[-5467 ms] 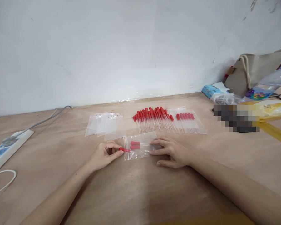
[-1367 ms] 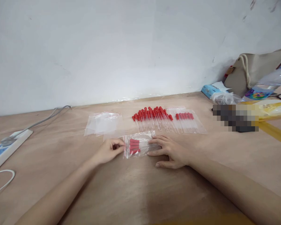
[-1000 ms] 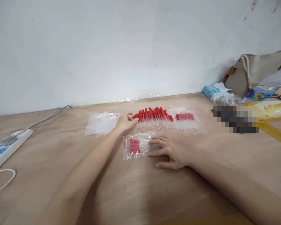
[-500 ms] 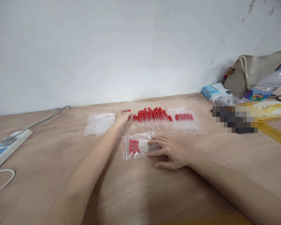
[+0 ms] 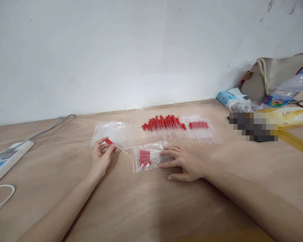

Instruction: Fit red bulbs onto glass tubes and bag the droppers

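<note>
My left hand point(image 5: 102, 156) pinches a dropper point(image 5: 119, 148) by its red rubber bulb, its clear tube slanting down to the right toward the red-edged mouth of a clear zip bag point(image 5: 157, 147). Inside that bag lie several droppers point(image 5: 144, 157), bulbs to the left. My right hand point(image 5: 183, 163) rests on the bag's right end with fingers spread, partly covering the tubes. Behind the bag is a pile of loose droppers point(image 5: 163, 124), bulbs toward the wall. Flat zip bags point(image 5: 111, 132) lie behind my left hand. A filled zip bag point(image 5: 213, 134) is right of the pile.
On the left are a power strip point(image 5: 12, 161) with a grey cable point(image 5: 46, 129) and a white cord point(image 5: 11, 196). A blue tissue pack point(image 5: 226, 97), a plastic bottle point(image 5: 280, 95), a grey bag point(image 5: 275, 75) and a yellow plastic bag point(image 5: 293, 117) stand or lie at the right.
My left hand has come from the pile's left end toward me and to the left, carrying one dropper. My right hand stays on the bag.
</note>
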Demonstrator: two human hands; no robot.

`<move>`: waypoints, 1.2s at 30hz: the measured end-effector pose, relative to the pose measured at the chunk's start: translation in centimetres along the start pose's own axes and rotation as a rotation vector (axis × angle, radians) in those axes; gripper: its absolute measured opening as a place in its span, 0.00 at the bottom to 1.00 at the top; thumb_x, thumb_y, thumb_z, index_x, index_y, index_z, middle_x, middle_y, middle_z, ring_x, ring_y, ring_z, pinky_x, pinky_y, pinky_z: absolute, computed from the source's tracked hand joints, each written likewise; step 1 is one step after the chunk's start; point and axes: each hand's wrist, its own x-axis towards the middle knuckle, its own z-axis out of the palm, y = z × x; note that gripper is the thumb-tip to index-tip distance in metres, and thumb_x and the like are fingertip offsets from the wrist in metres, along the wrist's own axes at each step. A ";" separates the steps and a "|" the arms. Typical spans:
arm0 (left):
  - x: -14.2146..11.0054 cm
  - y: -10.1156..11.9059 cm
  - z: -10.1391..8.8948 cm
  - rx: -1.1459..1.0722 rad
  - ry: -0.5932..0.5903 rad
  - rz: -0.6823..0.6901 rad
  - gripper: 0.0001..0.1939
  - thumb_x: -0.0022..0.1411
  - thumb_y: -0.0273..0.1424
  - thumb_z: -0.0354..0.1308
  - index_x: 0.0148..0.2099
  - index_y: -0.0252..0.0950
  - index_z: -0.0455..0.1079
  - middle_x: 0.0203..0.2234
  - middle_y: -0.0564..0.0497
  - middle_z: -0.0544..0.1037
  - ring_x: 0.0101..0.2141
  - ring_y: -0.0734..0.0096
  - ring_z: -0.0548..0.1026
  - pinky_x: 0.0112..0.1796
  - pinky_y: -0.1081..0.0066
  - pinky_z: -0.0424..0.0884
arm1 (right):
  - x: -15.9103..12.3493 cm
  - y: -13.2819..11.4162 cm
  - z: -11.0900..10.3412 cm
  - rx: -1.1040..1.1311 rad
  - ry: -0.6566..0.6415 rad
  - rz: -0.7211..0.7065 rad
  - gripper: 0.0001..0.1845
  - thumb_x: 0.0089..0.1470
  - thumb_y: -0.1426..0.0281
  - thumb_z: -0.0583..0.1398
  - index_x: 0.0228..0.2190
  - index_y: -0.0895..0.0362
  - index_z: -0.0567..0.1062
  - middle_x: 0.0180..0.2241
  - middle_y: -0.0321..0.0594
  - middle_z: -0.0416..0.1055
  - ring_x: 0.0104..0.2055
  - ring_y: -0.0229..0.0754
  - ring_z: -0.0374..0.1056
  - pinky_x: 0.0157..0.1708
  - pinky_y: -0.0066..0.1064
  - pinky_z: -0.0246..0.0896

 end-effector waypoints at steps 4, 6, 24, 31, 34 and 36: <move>-0.1 -0.2 0.7 -0.093 0.038 0.002 0.23 0.44 0.31 0.63 0.43 0.38 0.61 0.24 0.57 0.72 0.24 0.75 0.74 0.33 0.70 0.72 | 0.0 0.0 0.1 0.016 0.012 -0.001 0.24 0.48 0.54 0.57 0.46 0.48 0.70 0.54 0.44 0.56 0.55 0.49 0.52 0.53 0.47 0.43; -0.1 -0.4 0.9 -0.116 0.053 -0.006 0.22 0.44 0.30 0.64 0.42 0.38 0.61 0.23 0.57 0.72 0.25 0.75 0.74 0.34 0.70 0.72 | -0.1 0.1 0.2 0.023 0.021 -0.005 0.24 0.48 0.54 0.57 0.46 0.48 0.70 0.54 0.44 0.56 0.55 0.50 0.52 0.53 0.47 0.44; 1.1 0.7 -2.2 -0.100 -0.102 -0.093 0.19 0.41 0.31 0.66 0.38 0.38 0.65 0.25 0.56 0.73 0.27 0.75 0.74 0.33 0.74 0.70 | 0.0 0.1 0.2 0.013 0.018 -0.013 0.24 0.49 0.54 0.56 0.47 0.49 0.70 0.54 0.45 0.57 0.54 0.49 0.52 0.52 0.46 0.44; 1.1 -0.3 -2.9 -0.048 -0.149 -0.107 0.20 0.42 0.32 0.65 0.39 0.37 0.65 0.24 0.55 0.73 0.27 0.73 0.74 0.32 0.73 0.70 | -0.1 0.2 0.3 0.032 0.024 -0.013 0.24 0.48 0.54 0.57 0.47 0.48 0.70 0.55 0.45 0.56 0.55 0.49 0.53 0.52 0.47 0.44; 0.9 -0.5 -2.5 -0.053 -0.162 -0.117 0.19 0.42 0.31 0.65 0.39 0.37 0.66 0.24 0.56 0.73 0.27 0.74 0.74 0.31 0.74 0.70 | -0.1 0.2 0.3 0.029 0.022 -0.011 0.24 0.49 0.54 0.57 0.47 0.48 0.70 0.55 0.45 0.56 0.55 0.49 0.53 0.52 0.47 0.44; 0.9 -0.4 -2.5 -0.062 -0.156 -0.134 0.18 0.43 0.31 0.65 0.38 0.37 0.66 0.24 0.56 0.73 0.27 0.75 0.73 0.31 0.75 0.70 | -0.1 0.2 0.2 0.018 0.019 -0.009 0.24 0.49 0.55 0.56 0.47 0.48 0.70 0.55 0.45 0.56 0.55 0.49 0.52 0.52 0.47 0.44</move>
